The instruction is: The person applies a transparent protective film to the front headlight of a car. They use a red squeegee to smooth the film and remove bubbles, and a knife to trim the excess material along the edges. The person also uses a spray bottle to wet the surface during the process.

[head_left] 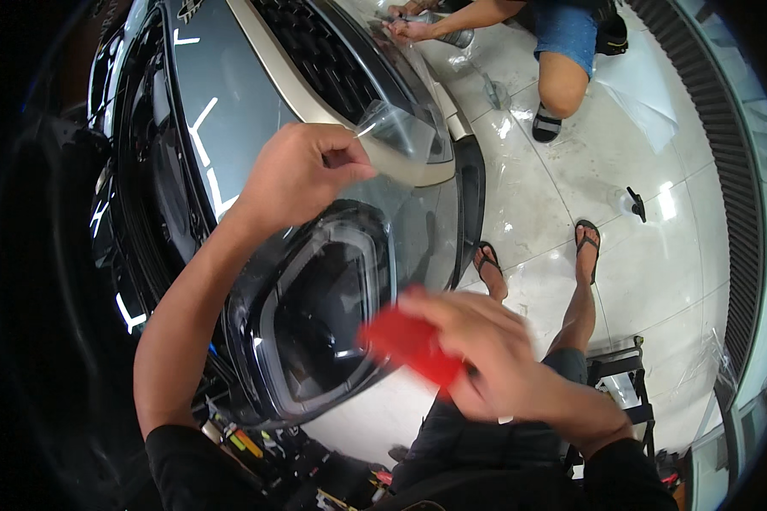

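My left hand (pixel 308 175) is closed, thumb and fingertips pinching the edge of a clear film (pixel 405 136) beside the car's grille (pixel 328 68). The film's lifted part spreads from the fingers toward the front bumper. Below that hand lies the car's headlight (pixel 324 298), its glossy lens catching reflections. My right hand (pixel 498 353) is smeared by motion and grips a red squeegee (pixel 413 349), a flat card-like tool, just right of the headlight. From this view I cannot tell whether the squeegee touches the car.
A co-worker's hand (pixel 409 30) holds a translucent bottle (pixel 456 37) near the grille's far end. On the glossy, wet-looking tile floor (pixel 528 192) stands a clear bottle with a black trigger (pixel 635 204). White sheeting (pixel 635 102) and a black-framed stool (pixel 622 370) are at right.
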A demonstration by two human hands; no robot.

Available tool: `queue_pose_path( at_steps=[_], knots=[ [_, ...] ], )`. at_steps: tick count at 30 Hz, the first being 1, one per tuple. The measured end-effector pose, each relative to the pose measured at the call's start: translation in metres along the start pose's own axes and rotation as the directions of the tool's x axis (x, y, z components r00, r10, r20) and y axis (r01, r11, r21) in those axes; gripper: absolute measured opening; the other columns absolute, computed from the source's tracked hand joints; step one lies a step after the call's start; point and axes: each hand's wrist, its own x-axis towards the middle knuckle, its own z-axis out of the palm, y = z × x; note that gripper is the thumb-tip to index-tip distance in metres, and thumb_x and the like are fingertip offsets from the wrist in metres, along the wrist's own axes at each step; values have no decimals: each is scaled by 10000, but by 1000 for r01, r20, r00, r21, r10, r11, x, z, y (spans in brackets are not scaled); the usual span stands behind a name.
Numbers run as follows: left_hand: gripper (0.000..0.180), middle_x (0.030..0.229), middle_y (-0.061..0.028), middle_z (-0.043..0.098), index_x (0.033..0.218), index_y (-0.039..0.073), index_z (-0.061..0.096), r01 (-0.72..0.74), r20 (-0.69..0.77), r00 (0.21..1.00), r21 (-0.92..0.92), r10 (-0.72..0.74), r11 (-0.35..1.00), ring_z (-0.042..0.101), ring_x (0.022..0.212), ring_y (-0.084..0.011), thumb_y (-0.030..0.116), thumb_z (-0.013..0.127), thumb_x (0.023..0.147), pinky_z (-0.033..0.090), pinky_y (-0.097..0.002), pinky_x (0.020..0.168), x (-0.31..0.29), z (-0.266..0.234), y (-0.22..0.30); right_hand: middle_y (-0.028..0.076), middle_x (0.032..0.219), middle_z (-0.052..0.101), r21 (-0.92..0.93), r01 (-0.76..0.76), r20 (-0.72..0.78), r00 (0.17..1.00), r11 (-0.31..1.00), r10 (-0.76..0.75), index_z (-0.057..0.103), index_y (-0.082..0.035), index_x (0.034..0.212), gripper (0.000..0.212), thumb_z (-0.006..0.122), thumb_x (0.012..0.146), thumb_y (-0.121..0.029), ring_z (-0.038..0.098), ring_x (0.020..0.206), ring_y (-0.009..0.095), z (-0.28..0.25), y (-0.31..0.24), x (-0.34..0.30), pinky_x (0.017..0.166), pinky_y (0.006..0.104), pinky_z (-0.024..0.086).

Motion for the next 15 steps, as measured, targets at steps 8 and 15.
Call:
queue_pose_path(
  at_steps=[8, 15],
  knots=[
    [123, 797, -38, 720, 903, -43, 742, -160, 43, 985, -123, 167, 979, 643, 766, -59, 65, 801, 903, 541, -253, 695, 4, 4, -23, 176, 1371, 651, -475, -278, -237, 954, 835, 183, 665, -33, 1329, 556, 672, 774, 7, 625, 1240, 379, 162, 37, -22, 1069, 501, 452],
    [88, 786, -59, 718, 886, -30, 751, -248, 57, 963, -181, 262, 952, 659, 742, -89, 48, 791, 888, 542, -270, 706, 8, 4, -24, 174, 1267, 700, -460, -354, -504, 859, 814, 88, 680, -5, 1266, 541, 662, 729, 56, 664, 1151, 378, 167, 75, 26, 957, 463, 496]
  ],
)
